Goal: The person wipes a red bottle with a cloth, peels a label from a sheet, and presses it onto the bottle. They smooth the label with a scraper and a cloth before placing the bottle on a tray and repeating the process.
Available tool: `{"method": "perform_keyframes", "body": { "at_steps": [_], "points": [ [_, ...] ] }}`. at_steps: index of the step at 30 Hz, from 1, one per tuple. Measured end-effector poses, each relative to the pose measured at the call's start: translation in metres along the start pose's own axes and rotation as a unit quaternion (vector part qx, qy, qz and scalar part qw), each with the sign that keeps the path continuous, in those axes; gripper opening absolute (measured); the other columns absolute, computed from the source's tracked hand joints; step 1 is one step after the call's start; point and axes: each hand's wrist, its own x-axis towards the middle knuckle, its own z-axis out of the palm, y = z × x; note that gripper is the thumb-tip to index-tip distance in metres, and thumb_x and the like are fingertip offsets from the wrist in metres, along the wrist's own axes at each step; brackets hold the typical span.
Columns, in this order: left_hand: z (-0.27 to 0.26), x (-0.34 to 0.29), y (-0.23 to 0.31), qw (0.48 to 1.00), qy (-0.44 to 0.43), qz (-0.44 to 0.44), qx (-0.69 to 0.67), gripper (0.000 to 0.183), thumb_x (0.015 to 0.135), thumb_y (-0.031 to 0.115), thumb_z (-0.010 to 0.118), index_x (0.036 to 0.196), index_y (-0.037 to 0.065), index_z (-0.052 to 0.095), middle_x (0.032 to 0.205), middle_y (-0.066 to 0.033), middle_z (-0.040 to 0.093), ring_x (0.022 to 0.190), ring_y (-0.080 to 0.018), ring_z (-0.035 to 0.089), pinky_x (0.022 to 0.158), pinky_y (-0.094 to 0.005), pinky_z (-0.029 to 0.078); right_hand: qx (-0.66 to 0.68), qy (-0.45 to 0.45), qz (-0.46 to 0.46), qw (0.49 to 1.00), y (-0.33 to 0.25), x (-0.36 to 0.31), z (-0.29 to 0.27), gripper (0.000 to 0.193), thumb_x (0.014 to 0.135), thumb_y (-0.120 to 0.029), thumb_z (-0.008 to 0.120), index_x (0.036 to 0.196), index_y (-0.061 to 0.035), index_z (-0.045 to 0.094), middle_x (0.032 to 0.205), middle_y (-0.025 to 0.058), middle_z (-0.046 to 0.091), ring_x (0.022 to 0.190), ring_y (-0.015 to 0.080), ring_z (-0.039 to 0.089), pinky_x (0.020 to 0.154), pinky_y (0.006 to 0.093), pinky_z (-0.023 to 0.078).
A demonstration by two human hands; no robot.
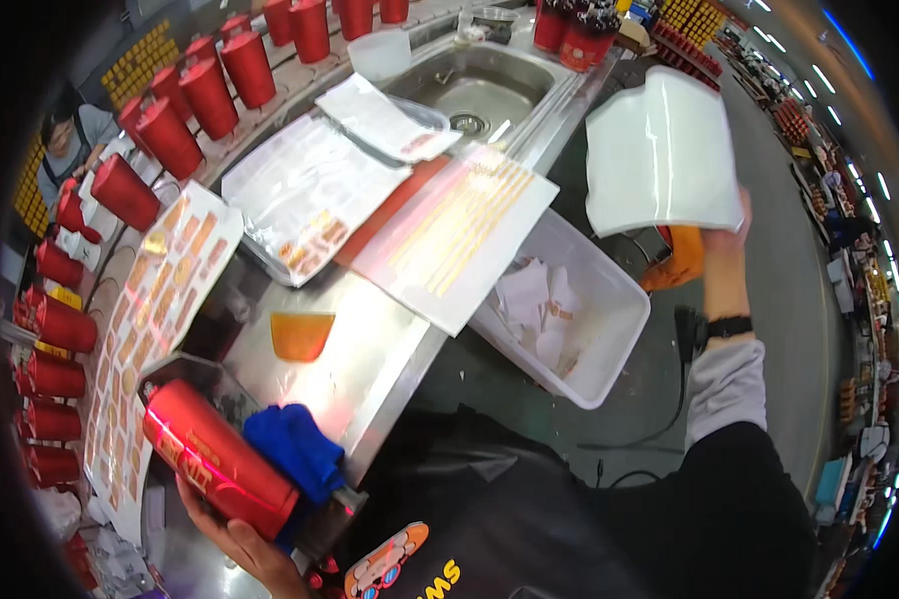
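Hands: left hand grasps a red cylindrical bottle lying tilted at the near left of the steel counter, a blue cloth touching its right side. Right hand is raised at the far right, clenched on a curled white sheet above a white bin holding paper scraps. Sticker sheets lie left of the counter; a sink sits far, rows of red bottles beyond.
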Motion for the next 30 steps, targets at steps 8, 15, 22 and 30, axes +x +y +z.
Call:
{"method": "perform_keyframes", "body": {
  "at_steps": [8, 15, 22, 30],
  "points": [
    [0.001, -0.013, 0.003, 0.995, 0.028, 0.006, 0.1, 0.097, 0.089, 0.073, 0.036, 0.149, -0.001, 0.02, 0.15, -0.02, 0.028, 0.137, -0.0329, 0.033, 0.112, -0.046, 0.028, -0.56, 0.236, 0.121, 0.785, 0.1, -0.012, -0.078, 0.03, 0.095, -0.035, 0.057, 0.114, -0.0128, 0.062, 0.094, -0.0023, 0.06, 0.08, 0.0103, 0.052, 0.059, 0.031, 0.046],
    [0.021, -0.005, 0.033, 0.994, 0.005, -0.011, 0.111, 0.105, 0.085, 0.074, 0.045, 0.149, -0.004, 0.015, 0.153, -0.0248, 0.019, 0.141, -0.038, 0.024, 0.114, -0.0492, 0.022, -0.631, -0.3, -0.057, 0.713, 0.209, 0.118, 0.185, 0.056, 0.09, -0.016, 0.057, 0.143, -0.0103, 0.043, 0.103, 0.0071, 0.063, 0.08, 0.0192, 0.059, 0.073, 0.0298, 0.047],
    [0.019, -0.02, 0.022, 0.979, 0.026, -0.038, 0.2, 0.114, 0.079, 0.072, 0.059, 0.151, -0.002, 0.009, 0.155, -0.0232, 0.016, 0.141, -0.0374, 0.023, 0.113, -0.0507, 0.023, -0.801, -0.393, -0.085, 0.443, 0.395, 0.24, 0.277, 0.069, 0.085, -0.007, 0.051, 0.149, -0.0067, 0.026, 0.111, 0.0293, 0.062, 0.1, 0.0376, 0.064, 0.088, 0.0437, 0.048],
    [0.007, -0.032, 0.011, 0.976, 0.024, -0.071, 0.204, 0.126, 0.066, 0.071, 0.073, 0.152, 0.005, 0.007, 0.155, -0.0235, 0.012, 0.141, -0.0381, 0.021, 0.112, -0.0528, 0.024, -0.842, -0.294, -0.036, 0.451, 0.422, 0.273, 0.262, 0.06, 0.082, -0.038, 0.065, 0.126, -0.0001, 0.055, 0.113, 0.0232, 0.064, 0.103, 0.0341, 0.064, 0.088, 0.0432, 0.05]
  ]
}}
